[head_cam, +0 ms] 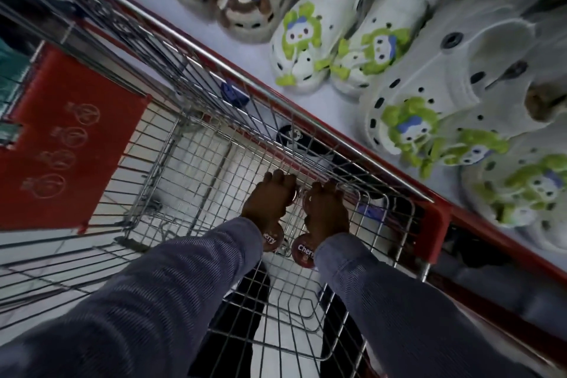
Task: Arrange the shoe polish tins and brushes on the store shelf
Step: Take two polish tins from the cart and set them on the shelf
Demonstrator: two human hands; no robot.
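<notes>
Both my hands are down inside a wire shopping cart [196,120]. My left hand [267,199] lies over a round dark red polish tin [273,239] with white "Cherry" lettering, which shows at my wrist. My right hand [326,212] covers a second dark red tin [303,252] of the same kind, its label peeking out under the wrist. Fingers of both hands curl downward over the tins near the cart's right wall. Whether the tins are lifted or rest on the cart floor is unclear. No brushes are visible.
A white shelf [171,6] beside the cart holds several white clogs [310,37] with green and brown charms. The cart has a red child-seat flap [73,138] at left and a red-trimmed rim [435,224]. Dark round items [294,135] lie beyond the cart's wire wall.
</notes>
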